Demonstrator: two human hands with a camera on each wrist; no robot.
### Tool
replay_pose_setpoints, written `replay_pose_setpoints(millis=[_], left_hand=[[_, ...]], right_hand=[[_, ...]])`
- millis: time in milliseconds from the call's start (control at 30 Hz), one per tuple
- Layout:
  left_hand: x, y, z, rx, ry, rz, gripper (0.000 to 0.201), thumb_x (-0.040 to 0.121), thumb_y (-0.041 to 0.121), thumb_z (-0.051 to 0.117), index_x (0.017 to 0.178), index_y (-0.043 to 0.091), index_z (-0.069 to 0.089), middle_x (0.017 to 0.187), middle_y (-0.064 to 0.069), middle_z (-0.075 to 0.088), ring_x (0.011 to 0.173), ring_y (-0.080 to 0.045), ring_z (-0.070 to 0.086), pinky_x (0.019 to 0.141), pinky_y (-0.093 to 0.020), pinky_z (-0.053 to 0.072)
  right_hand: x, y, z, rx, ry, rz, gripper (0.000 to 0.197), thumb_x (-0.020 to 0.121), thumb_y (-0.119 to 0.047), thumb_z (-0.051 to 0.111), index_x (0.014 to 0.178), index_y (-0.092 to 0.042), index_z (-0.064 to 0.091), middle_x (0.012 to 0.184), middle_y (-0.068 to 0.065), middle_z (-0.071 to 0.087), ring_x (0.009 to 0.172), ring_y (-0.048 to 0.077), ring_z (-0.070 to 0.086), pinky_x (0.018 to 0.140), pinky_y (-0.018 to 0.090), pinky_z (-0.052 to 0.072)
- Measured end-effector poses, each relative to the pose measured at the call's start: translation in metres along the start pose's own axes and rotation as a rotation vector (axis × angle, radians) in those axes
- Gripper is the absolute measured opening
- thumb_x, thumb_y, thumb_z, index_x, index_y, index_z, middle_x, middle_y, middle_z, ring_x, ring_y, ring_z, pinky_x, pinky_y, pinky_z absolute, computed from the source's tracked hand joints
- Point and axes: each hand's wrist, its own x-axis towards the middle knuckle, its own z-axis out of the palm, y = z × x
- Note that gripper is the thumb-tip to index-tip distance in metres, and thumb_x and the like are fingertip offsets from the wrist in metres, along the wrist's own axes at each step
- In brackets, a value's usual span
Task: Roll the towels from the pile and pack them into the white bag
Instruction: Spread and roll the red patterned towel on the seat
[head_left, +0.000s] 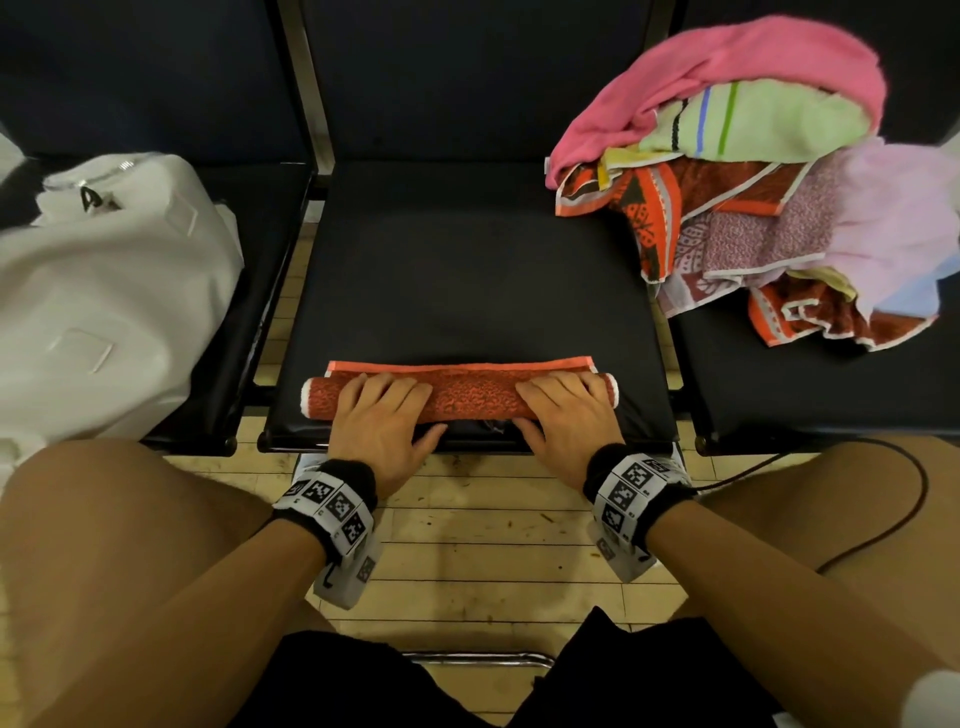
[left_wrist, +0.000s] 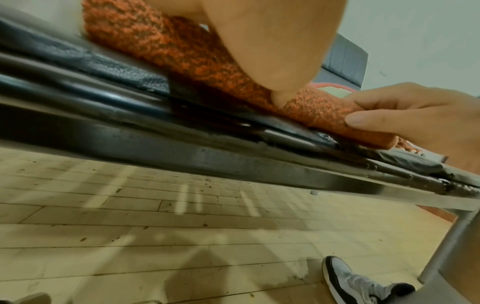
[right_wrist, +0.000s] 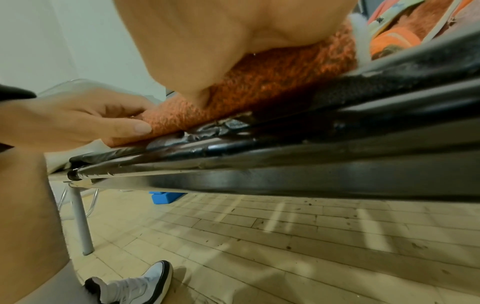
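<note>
Both hands lie on the roll (head_left: 460, 396) with fingers draped over its top and thumbs tucked against its near side: the left hand (head_left: 382, 415) left of middle, the right hand (head_left: 563, 415) towards the right end. The wrist views show each thumb (left_wrist: 275, 67) pressing into the terry from the near side, so each grip is a loose clamp on the towel, not a flat push.

The roll sits at the near edge of the middle seat (head_left: 467, 270), almost fully wound; only a narrow strip with an orange hem (head_left: 460, 365) lies flat beyond it.

To finish well, I would push both hands away evenly, keeping the palms' weight on the roll so the layers stay tight, until the hem tucks underneath. Uneven pressure would likely cone the roll; its white ends (head_left: 307, 397) look square now. Shifting the hands a little outward may steady those ends. Then lift with the hem pinned, or it may unwind on the way to the bag (head_left: 109, 291) on the left seat. The pile (head_left: 753, 197) waits on the right seat.
</note>
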Motion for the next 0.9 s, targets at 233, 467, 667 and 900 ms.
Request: replay_pose_setpoints(millis=[233,467,667,900], left_hand=[[0.0,0.007,-0.01,0.072,-0.097,-0.003,0.037,0.093,0.05,0.029,0.099,0.027,0.058,0.093,0.007,0.066,0.088,-0.019,0.058,0.089,-0.041,0.036],[-0.001,0.003,-0.003,0.01,-0.04,-0.006,0.034,0.096,0.05,0.034,0.11,0.027,0.055,0.102,0.002,0.061,0.091,-0.022,0.057,0.089,-0.044,0.038],[0.001,0.007,-0.005,-0.022,0.147,0.018,0.029,0.097,0.04,0.04,0.093,0.027,0.065,0.1,0.003,0.065,0.094,-0.022,0.056,0.088,-0.044,0.03],[-0.001,0.004,0.002,0.034,-0.102,-0.028,0.066,0.086,0.071,0.037,0.128,0.023,0.055,0.122,-0.001,0.063,0.115,-0.025,0.057,0.106,-0.054,0.031]], right_hand=[[0.008,-0.005,-0.015,-0.082,-0.18,0.025,0.031,0.094,-0.046,0.024,0.09,-0.028,0.049,0.084,-0.008,0.063,0.076,0.017,0.054,0.091,0.041,0.038],[0.002,-0.002,-0.005,-0.028,0.0,0.037,0.027,0.094,-0.042,0.044,0.109,-0.024,0.056,0.106,-0.003,0.061,0.092,0.019,0.057,0.084,0.039,0.043],[-0.002,-0.005,0.001,-0.045,0.118,-0.08,0.015,0.095,-0.025,0.054,0.105,-0.02,0.064,0.112,0.001,0.064,0.103,0.023,0.059,0.092,0.041,0.04],[-0.009,-0.003,0.003,-0.087,-0.093,0.039,0.06,0.086,-0.066,0.047,0.13,-0.025,0.049,0.138,0.004,0.052,0.133,0.027,0.043,0.111,0.061,0.023]])
